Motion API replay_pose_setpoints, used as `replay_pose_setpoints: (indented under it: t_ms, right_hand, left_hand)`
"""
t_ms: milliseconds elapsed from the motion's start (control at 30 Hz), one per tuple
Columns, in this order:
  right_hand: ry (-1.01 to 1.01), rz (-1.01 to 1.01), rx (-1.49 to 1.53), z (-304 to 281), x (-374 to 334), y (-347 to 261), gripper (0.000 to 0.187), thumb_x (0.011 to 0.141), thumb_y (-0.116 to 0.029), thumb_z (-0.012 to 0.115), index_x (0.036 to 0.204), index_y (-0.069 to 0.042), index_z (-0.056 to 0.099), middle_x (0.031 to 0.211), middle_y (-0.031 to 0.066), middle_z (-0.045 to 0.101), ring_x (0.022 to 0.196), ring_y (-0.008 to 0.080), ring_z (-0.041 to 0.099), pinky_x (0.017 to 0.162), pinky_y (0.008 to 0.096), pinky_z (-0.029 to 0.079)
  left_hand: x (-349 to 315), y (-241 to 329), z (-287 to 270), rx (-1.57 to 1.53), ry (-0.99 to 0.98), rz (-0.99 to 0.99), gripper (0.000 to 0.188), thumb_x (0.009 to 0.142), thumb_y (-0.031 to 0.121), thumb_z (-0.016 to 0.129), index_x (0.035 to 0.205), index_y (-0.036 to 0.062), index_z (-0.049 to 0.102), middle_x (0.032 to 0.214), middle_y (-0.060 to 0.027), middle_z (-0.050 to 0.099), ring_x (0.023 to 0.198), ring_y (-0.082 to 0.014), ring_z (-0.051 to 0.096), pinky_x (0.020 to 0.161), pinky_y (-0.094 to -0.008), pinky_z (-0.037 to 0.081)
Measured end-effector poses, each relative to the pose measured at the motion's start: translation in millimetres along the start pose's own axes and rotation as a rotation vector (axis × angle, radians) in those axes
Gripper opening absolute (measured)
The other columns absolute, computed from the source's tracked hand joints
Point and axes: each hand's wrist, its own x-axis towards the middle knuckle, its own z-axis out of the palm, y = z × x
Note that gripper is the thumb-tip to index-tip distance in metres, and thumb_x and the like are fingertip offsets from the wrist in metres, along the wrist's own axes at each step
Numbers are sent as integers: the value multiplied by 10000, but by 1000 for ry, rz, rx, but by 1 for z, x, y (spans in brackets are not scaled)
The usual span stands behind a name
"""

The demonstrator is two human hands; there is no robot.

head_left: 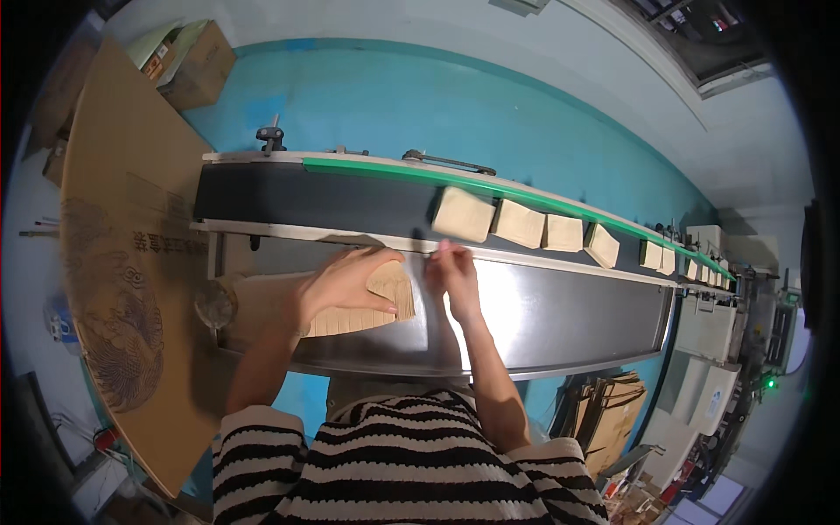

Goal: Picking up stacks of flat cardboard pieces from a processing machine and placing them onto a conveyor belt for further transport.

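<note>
Fanned stack of tan paper bags (363, 306) lies on the steel worktable (560, 324), just before the conveyor belt (289, 197). Left hand (341, 280) rests flat on it, fingers spread and unclenched. Right hand (453, 269) beside it, fingertips pinched together near the table's far edge; whether they grip anything cannot be told. Flat tan packets (462, 214) ride the belt.

Dim, bluish light; a bright glare streak lies on the steel worktop (560, 315). Fisheye bends straight edges, corners fall black, far right is blurred.

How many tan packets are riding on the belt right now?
6 clear: four mid-belt, two farther right. More beyond are too small to count.
</note>
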Motion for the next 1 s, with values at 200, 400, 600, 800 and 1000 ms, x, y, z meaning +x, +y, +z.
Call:
replay_pose_setpoints:
  t_ms: [200, 400, 600, 800, 1000]
  right_hand:
    - [-169, 138, -283, 38, -38, 7, 477, 912, -421, 714, 1140, -9, 644, 945, 75, 678, 821, 129, 606, 735, 270, 486]
    - [-98, 77, -257, 22, -28, 7, 325, 951, -287, 667, 1079, 9, 626, 881, 37, 646, 797, 102, 599, 724, 256, 491]
    - [-173, -100, -382, 49, -37, 18, 421, 940, -410, 683, 1070, -16, 610, 839, 23, 611, 738, 95, 544, 674, 253, 457]
    - [-176, 227, -77, 55, -55, 12, 417, 950, -335, 677, 1176, 12, 621, 935, 89, 676, 811, 124, 612, 720, 270, 490]
    - [-13, 34, -41, 53, -16, 8, 366, 957, -203, 654, 1234, 17, 562, 941, 92, 678, 779, 130, 614, 669, 273, 497]
  left_hand:
    - [-20, -12, -9, -26, 76, 41, 785, 685, 338, 869, 1339, 91, 512, 1285, -172, 588, 1188, -364, 567, 987, -427, 472]
    - [-31, -17, -11, -41, 31, -9, 756, 691, 337, 865, 1331, 120, 526, 1247, -165, 610, 1150, -355, 594, 965, -423, 483]
    - [-32, -14, -12, -39, 39, 11, 764, 699, 352, 858, 1341, 117, 515, 1233, -164, 619, 1139, -351, 598, 968, -421, 475]
    - [-46, -26, -16, 21, 36, 11, 756, 709, 365, 851, 1338, 111, 518, 1247, -159, 619, 1169, -356, 584, 996, -426, 458]
    - [-52, -30, -27, -17, 35, -46, 755, 698, 374, 852, 1326, 106, 530, 1270, -158, 613, 1175, -359, 584, 1005, -442, 455]
